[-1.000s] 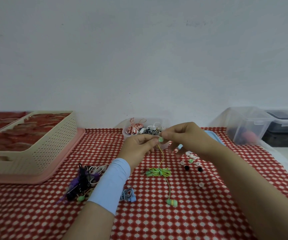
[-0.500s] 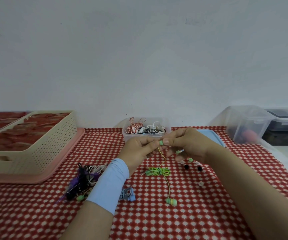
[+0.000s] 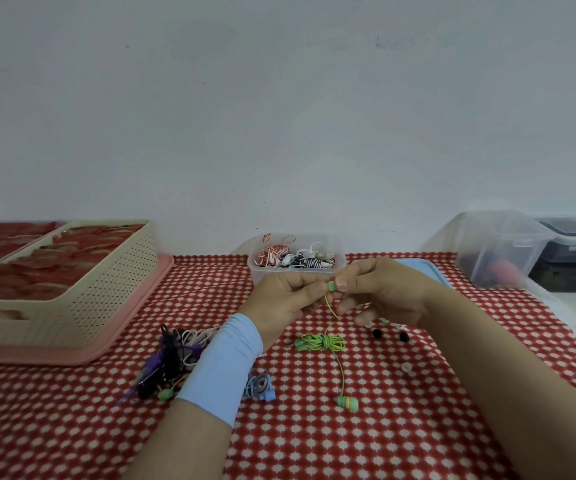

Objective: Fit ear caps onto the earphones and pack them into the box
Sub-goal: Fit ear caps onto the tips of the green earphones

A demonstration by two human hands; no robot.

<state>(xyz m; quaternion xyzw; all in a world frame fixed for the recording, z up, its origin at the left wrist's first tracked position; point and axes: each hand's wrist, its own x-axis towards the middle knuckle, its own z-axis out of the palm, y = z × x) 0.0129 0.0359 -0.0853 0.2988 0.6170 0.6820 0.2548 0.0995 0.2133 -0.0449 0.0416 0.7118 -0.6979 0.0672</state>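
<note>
Right now we see both hands raised just above the red-and-white checked tabletop (image 3: 383, 438), meeting at one green earbud (image 3: 331, 286): the left hand (image 3: 286, 299) pinches it from the left between thumb and fingertips, and the right hand (image 3: 383, 292) pinches its right end with thumb and forefinger, the other fingers loosely curled. We cannot tell whether a cap sits on that bud. Its yellow-green cord (image 3: 329, 306) hangs down to a coiled bundle (image 3: 321, 342) lying on the tabletop, and from there runs nearer to the second green earbud (image 3: 347, 402), which also lies there. Loose ear caps (image 3: 388, 332), black, white and green, are scattered just below the right hand. Far behind the hands stands a small clear box (image 3: 297, 268) holding striped earphones, with a blue lid (image 3: 418, 268) to its right. A tangle of earphones (image 3: 175, 355) lies near the left forearm, and at far left a cream basket (image 3: 72, 292) sits on a pink tray (image 3: 134, 327)
</note>
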